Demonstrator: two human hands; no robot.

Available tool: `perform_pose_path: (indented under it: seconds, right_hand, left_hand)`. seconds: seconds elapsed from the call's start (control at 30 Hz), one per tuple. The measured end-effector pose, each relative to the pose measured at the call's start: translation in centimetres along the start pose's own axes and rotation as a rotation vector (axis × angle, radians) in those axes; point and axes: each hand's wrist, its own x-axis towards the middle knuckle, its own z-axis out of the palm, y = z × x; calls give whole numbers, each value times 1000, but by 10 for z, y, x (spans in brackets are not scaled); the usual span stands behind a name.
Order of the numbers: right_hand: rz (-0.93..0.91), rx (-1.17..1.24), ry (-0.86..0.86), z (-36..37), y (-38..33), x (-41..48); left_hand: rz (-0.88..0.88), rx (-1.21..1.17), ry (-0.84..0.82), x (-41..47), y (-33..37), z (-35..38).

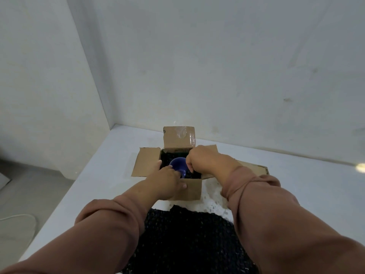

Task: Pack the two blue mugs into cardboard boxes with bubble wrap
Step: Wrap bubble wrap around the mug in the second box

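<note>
An open cardboard box [147,162] stands on the white table, its flaps spread out. Black bubble wrap [173,154] lines its inside. A blue mug [177,164] sits upright in the box on that wrap. My left hand [167,178] reaches over the near wall, fingers at the mug's near side and handle. My right hand [205,160] is curled over the box's right side, fingertips at the mug's rim. Both hands seem to grip the mug. A second sheet of black bubble wrap [185,240] lies on the table close to me. Only one mug is in view.
The white table [118,155] sits in a corner, walls at the back and left. A second flattened cardboard piece [254,168] shows behind my right wrist. Clear bubble wrap [214,196] lies beside the box's near right corner. The floor, with a white cable [21,217], drops off at left.
</note>
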Motion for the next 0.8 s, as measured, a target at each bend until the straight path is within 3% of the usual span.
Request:
perform_pose_path:
  seconds: [0.37,0.53,0.8]
  right_hand:
    - [-20,-12,-71,11,-2,6]
    - [-44,-174,-47,13,-5,3]
    - [57,-260,-95,18,-10,15]
  left_hand:
    - [-21,36,1,-2,2,3]
    - [-76,74,-24,0,8,0]
    - [-116,153,-90,1,15,-5]
